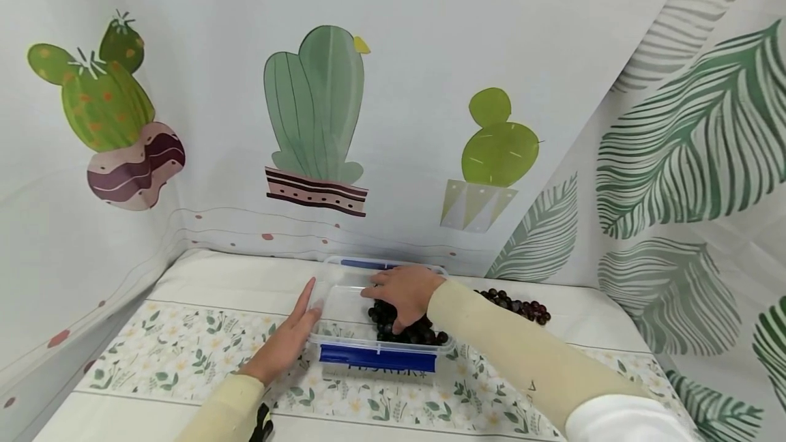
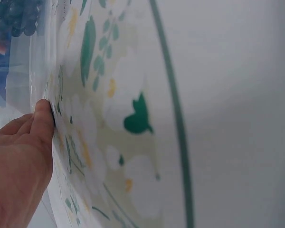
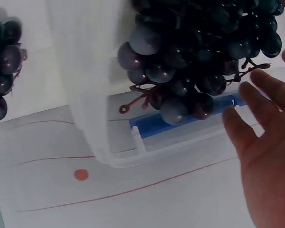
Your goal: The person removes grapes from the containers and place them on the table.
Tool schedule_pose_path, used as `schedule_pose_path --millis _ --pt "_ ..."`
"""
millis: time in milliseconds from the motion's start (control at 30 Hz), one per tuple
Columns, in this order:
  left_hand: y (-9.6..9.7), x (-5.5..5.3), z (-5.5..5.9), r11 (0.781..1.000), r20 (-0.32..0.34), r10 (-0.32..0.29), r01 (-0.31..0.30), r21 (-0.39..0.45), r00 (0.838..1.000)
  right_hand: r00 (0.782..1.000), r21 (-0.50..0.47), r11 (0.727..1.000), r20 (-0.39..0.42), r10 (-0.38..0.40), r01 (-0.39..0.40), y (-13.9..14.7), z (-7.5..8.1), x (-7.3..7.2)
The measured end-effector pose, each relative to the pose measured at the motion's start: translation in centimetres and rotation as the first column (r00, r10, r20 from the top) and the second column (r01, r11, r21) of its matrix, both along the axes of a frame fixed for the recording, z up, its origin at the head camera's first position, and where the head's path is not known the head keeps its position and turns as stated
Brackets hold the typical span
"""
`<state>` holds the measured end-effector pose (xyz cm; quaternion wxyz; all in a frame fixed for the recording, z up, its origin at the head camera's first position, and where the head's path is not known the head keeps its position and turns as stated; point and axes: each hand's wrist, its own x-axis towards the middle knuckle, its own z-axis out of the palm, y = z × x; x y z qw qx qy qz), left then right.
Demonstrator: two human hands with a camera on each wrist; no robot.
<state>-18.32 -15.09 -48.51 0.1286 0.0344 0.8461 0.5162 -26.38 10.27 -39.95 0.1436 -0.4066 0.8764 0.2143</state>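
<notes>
A clear plastic box [image 1: 314, 337] with blue clips [image 1: 377, 358] stands on the table, and bunches of dark grapes [image 1: 424, 336] lie in its right half. My left hand [image 1: 285, 346] rests along the box's left wall, fingers extended; the left wrist view shows its fingertips [image 2: 42, 105] low against that wall. My right hand [image 1: 405, 292] reaches into the box over the grapes, fingers spread. In the right wrist view, its fingertips [image 3: 233, 118] are beside the grapes [image 3: 173, 111] and a bare stem, not curled round them. The palm side is partly hidden.
Another bunch of dark grapes [image 1: 522, 307] lies on the table just right of the box, partly behind my right forearm. A floral cloth [image 1: 202, 336] covers the table. Behind the box hangs a white curtain [image 1: 411, 237] printed with cacti.
</notes>
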Motion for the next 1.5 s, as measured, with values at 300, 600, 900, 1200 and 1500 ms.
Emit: schedule_pose_path --millis 300,600,900,1200,1500 --pt "0.0 -0.1 -0.4 1.000 -0.003 0.010 -0.010 0.005 1.000 0.953 -0.082 0.971 0.225 -0.201 0.224 -0.6 -0.3 -1.0" --pt "-0.2 0.0 -0.1 1.000 -0.027 0.014 -0.015 -0.026 1.000 0.934 -0.182 0.949 0.298 -0.195 0.256 -0.5 -0.3 -1.3" --pt "-0.3 0.1 0.0 1.000 -0.020 0.011 -0.012 -0.012 1.000 0.986 -0.132 0.986 0.140 -0.085 0.104 -1.4 -1.3 -0.9" --pt "0.0 0.1 0.0 1.000 -0.013 0.012 -0.012 -0.020 1.000 0.973 -0.234 0.968 0.228 -0.033 0.087 -0.9 -1.0 -1.3" --pt "0.0 -0.1 -0.1 1.000 -0.015 0.010 -0.010 -0.019 1.000 0.990 -0.326 0.945 0.120 0.076 -0.033 -0.3 0.1 -0.8"
